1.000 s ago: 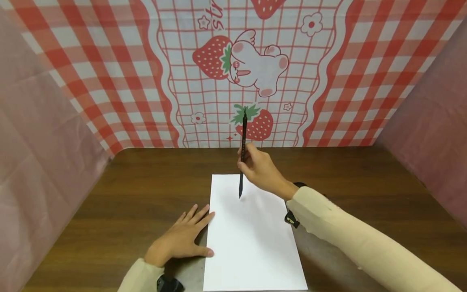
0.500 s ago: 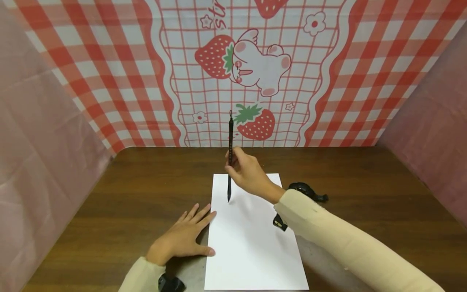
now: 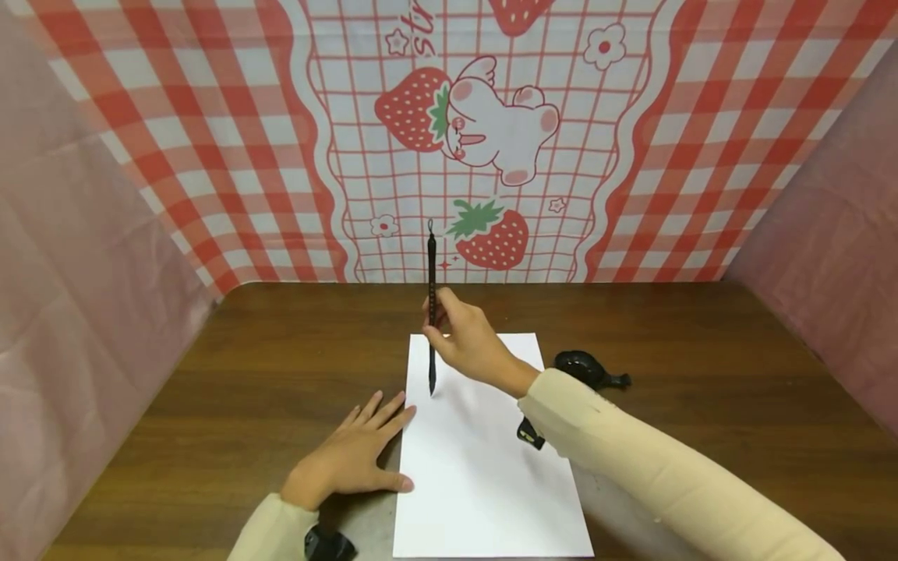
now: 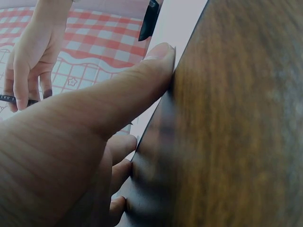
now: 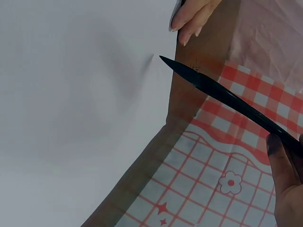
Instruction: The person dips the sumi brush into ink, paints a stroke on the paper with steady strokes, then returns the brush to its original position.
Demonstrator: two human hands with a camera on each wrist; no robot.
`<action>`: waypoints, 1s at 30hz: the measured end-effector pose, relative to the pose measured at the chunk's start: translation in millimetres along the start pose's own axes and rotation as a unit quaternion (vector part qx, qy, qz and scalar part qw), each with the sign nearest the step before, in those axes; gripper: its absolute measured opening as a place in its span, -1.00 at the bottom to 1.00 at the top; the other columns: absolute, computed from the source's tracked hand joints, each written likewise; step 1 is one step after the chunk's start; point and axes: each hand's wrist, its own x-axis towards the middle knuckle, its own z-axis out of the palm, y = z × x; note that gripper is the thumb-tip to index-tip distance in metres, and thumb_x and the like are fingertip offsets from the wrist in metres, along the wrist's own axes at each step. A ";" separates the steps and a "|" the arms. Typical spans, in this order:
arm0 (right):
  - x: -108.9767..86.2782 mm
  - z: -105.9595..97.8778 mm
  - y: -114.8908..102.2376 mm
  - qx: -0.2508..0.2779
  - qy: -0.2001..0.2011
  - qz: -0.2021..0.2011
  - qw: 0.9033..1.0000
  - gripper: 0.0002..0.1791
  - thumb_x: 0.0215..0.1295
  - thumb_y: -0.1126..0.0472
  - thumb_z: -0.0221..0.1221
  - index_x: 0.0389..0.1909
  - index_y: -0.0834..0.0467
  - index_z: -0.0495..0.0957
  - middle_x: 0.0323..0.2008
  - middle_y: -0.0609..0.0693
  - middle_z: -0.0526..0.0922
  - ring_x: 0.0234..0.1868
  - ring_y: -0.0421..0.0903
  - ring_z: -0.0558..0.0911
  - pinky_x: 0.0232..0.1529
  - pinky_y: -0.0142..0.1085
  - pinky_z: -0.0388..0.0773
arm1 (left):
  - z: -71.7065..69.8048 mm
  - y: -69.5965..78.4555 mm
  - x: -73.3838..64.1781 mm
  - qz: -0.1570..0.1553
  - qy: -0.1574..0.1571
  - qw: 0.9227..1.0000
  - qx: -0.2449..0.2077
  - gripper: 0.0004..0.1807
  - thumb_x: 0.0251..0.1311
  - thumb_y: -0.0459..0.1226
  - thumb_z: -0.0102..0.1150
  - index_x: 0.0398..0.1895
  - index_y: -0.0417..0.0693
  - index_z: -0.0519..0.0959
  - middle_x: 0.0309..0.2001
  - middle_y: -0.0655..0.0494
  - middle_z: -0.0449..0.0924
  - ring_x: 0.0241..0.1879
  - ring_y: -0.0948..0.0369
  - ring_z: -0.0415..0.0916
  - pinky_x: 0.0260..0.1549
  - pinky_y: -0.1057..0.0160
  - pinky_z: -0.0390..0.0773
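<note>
My right hand [image 3: 468, 335] pinches the dark shaft of a calligraphy brush [image 3: 431, 269], held nearly upright with its loop end on top. The black bristle tip points down at the upper left of a white sheet of paper [image 3: 491, 491]. In the right wrist view the brush [image 5: 227, 97] has its tip a little apart from its shadow on the paper [image 5: 71, 142]. No mark shows on the sheet. My left hand [image 3: 351, 452] lies with fingers spread at the paper's left edge; in the left wrist view its thumb [image 4: 147, 71] touches that edge.
A glossy black rounded thing with a narrow neck [image 3: 585, 370] lies on the brown wooden table [image 3: 281, 335], right of the paper. Greyish material [image 3: 372, 522] shows beneath the sheet. A strawberry-print checked cloth [image 3: 491, 171] hangs behind, with pink cloth [image 3: 835, 195] at both sides.
My right hand has carried the brush leftward and slightly toward me over the paper, uncovering the black rounded thing. My left hand has stayed in place.
</note>
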 end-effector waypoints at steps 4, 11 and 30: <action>-1.7 1.3 -3.0 0.008 -0.003 0.002 1.000 -0.79 0.21 0.47 0.15 -0.15 0.31 0.39 -0.38 0.08 0.61 -0.35 -0.11 0.65 -0.33 -0.46 0.61 | 0.3 0.3 0.3 -0.002 0.000 1.000 0.001 0.09 -0.07 0.31 0.23 0.50 0.09 0.06 0.53 0.05 -0.11 0.50 -0.16 -0.26 0.35 -0.30 -0.09; -2.9 0.6 -5.2 0.008 -0.002 -0.005 1.000 -0.79 0.22 0.47 0.15 -0.15 0.32 0.38 -0.37 0.10 0.61 -0.35 -0.09 0.66 -0.37 -0.45 0.61 | -0.4 1.0 2.7 -0.016 -0.006 1.000 0.010 0.08 -0.06 0.31 0.22 0.50 0.10 0.05 0.53 0.06 -0.12 0.50 -0.15 -0.26 0.36 -0.28 -0.09; -1.9 1.9 -2.7 0.002 -0.004 0.008 1.000 -0.79 0.22 0.47 0.15 -0.15 0.32 0.38 -0.37 0.09 0.61 -0.33 -0.09 0.66 -0.35 -0.46 0.61 | -2.9 2.5 3.0 -0.017 -0.001 1.000 0.019 0.08 -0.07 0.30 0.25 0.50 0.11 0.07 0.53 0.17 -0.08 0.50 -0.13 -0.22 0.37 -0.25 -0.04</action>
